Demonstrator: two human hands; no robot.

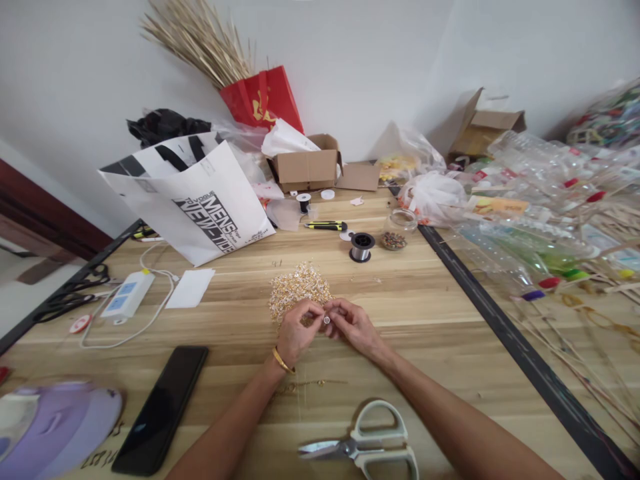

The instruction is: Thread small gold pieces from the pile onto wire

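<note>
My left hand (pixel 300 330), with a gold bangle (pixel 283 361) at the wrist, pinches thumb against forefinger. Right beside it, the thumb and fingers of my right hand (pixel 354 325) are pressed together too. Between the fingertips shows a small round whitish bead (pixel 327 320); its details are too small to make out. Just beyond my hands spreads a pile of small gold and clear beads (pixel 300 287). A thin gold chain (pixel 320 382) lies on the table below my hands. White-handled scissors (pixel 357 448) rest between my forearms.
A spool of wire (pixel 361 247), a glass jar of beads (pixel 394 238) and a yellow-black utility knife (pixel 326 226) lie farther back. Left are a phone (pixel 160 410), a power strip (pixel 129 295) and a white paper bag (pixel 190 200). Plastic bottles (pixel 505 253) crowd the right.
</note>
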